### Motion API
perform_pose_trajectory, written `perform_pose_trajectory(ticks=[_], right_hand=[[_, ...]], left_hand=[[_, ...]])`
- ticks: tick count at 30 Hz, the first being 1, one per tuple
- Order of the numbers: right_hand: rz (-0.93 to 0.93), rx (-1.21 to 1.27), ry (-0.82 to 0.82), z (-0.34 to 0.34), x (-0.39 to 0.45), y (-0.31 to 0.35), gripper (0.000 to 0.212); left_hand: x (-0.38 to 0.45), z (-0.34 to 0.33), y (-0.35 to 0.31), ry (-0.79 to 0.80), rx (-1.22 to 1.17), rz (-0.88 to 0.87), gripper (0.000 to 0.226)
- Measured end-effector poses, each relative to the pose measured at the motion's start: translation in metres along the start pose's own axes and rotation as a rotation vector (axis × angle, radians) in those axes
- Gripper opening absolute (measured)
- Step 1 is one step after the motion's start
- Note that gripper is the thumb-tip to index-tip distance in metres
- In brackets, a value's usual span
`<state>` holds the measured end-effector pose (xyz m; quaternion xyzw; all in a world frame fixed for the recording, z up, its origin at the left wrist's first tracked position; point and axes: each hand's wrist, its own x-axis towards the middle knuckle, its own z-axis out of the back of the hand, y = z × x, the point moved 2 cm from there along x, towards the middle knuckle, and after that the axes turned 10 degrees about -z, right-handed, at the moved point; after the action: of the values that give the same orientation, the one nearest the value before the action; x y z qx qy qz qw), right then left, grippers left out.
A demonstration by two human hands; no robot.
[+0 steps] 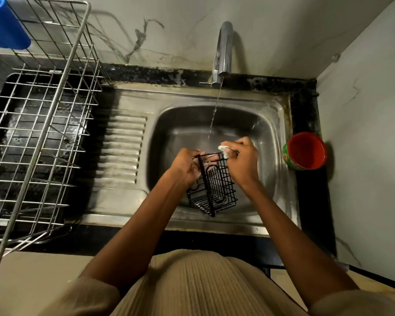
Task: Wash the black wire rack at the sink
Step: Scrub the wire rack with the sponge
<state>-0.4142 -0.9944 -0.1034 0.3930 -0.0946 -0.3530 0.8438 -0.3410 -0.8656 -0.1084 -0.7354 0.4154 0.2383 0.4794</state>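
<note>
Head view: our left hand [184, 166] fingers clamp black wire rack [211, 187] steady over steel sink [281, 124]; right hand [241, 157] fingers pinch pale scrub pad [224, 148], scrubbing rim.

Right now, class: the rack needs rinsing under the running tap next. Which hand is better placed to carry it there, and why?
Left. The left hand already grips the black wire rack, while the right hand holds a scrubbing pad. The water stream falls just beyond them.

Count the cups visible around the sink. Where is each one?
2. A blue cup sits in the steel drying rack at far left; a red cup stands on the counter right of the sink.
</note>
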Motion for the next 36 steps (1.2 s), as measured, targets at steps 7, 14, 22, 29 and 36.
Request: perform_pose_trajectory(ticks=[7, 14, 22, 29, 36], right_hand=[[0.120, -0.007, 0.068, -0.011, -0.034, 0.019, 0.024], [0.018, -0.038, 0.029, 0.001, -0.012, 0.003, 0.032], [0.081, 0.091, 0.045, 0.005, -0.033, 0.001, 0.039], [0.128, 0.031, 0.092, 0.000, -0.059, -0.005, 0.041], [-0.082, -0.050, 0.078, 0.012, -0.048, -0.037, 0.030]], left_hand=[[0.008, 0.005, 0.002, -0.042, 0.021, -0.055, 0.027], [0.002, 0.007, 0.002, -0.040, -0.101, -0.044, 0.028], [0.001, 0.006, 0.002, -0.043, -0.137, -0.034, 0.031], [-0.004, 0.007, -0.004, -0.063, -0.143, -0.067, 0.036], [-0.008, 0.016, -0.018, -0.066, -0.188, -0.095, 0.048]])
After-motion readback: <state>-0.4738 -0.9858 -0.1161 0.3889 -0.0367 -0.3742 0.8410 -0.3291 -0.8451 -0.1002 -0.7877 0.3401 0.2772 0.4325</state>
